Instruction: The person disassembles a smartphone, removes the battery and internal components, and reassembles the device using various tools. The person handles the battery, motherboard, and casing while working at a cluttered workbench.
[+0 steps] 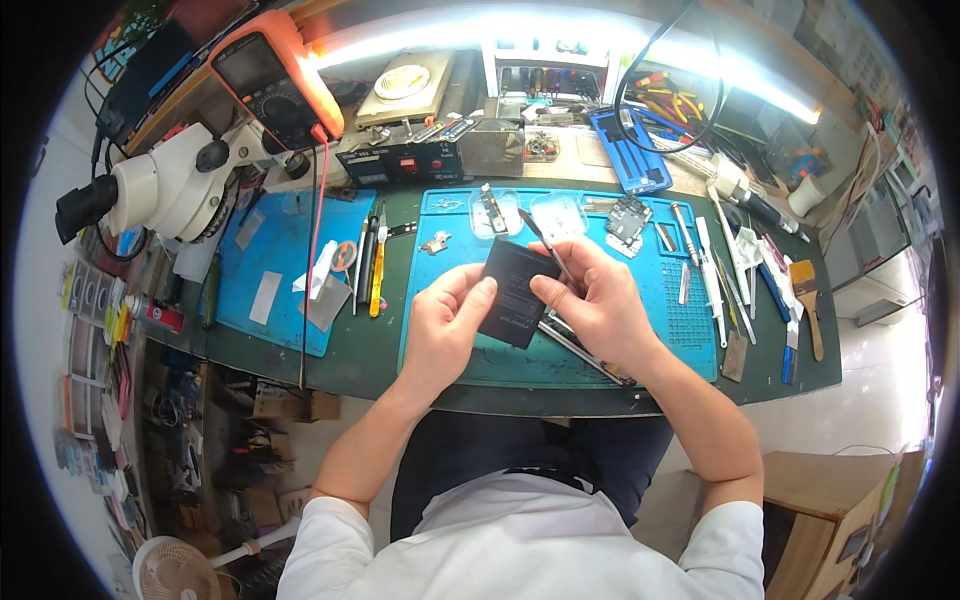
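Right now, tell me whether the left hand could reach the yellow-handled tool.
Probably yes: the yellow-handled tool lies nearby, uncovered, though the left hand would need to free its grip from the flat black rectangular piece.

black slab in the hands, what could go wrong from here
The right hand has a slim tool beside the black slab; a slip might scratch or nick it.
The left hand grips the slab's edge above the mat, so a loosened grip could drop it.
A small metal part lies loose near the left hand and might get knocked.
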A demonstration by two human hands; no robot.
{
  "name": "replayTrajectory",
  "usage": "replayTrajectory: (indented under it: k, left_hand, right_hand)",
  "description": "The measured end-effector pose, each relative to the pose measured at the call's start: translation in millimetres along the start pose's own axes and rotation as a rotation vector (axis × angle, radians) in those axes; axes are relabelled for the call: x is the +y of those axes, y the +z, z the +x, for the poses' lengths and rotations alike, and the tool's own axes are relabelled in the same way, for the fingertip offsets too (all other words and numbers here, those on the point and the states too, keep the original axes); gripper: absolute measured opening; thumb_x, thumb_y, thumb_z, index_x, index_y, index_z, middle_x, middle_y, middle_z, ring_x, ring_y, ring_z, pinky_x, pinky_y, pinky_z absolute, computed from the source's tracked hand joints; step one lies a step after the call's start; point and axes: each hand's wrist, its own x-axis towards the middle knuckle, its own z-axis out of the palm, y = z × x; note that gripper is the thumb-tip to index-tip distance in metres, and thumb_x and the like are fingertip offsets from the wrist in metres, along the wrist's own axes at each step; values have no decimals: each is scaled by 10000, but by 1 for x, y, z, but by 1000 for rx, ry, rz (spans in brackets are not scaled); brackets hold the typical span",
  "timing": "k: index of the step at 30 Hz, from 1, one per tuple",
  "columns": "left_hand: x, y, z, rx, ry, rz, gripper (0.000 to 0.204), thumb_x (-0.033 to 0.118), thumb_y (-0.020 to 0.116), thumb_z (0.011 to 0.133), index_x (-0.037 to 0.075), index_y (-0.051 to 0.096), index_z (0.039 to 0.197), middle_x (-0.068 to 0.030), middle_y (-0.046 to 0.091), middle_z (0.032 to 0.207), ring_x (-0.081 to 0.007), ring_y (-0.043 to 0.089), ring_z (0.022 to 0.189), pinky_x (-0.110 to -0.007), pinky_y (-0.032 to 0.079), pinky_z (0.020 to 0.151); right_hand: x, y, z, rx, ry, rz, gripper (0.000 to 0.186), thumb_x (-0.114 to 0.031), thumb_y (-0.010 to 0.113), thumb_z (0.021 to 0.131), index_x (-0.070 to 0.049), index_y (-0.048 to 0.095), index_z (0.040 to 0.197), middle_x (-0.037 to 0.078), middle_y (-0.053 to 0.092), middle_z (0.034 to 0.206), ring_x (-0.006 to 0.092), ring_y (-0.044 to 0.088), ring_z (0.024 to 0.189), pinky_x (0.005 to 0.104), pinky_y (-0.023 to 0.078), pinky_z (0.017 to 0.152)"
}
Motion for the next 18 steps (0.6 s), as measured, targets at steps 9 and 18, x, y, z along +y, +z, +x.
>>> replayTrajectory:
  k: [9,18]
  left_hand:
    - [5,-9,5,12,-53,125,256,178,644,1080,-55,734,1139,-3,734,910,-25,618,820,-209,504,716]
    - [27,-27,25,-333,-223,171,239,157,703,1044,-5,743,1215,-48,763,1047,-55,676,907,-235,565,793]
  right_hand:
    - [7,-2,-2,-81,92,150,259,-121,740,1011,22,646,1205,45,740,1042,54,659,900,243,534,807]
    - [-3,-19,0,-229,280,67,303,-183,703,1039,21,721,1264,27,734,987,47,669,816,230,537,722]
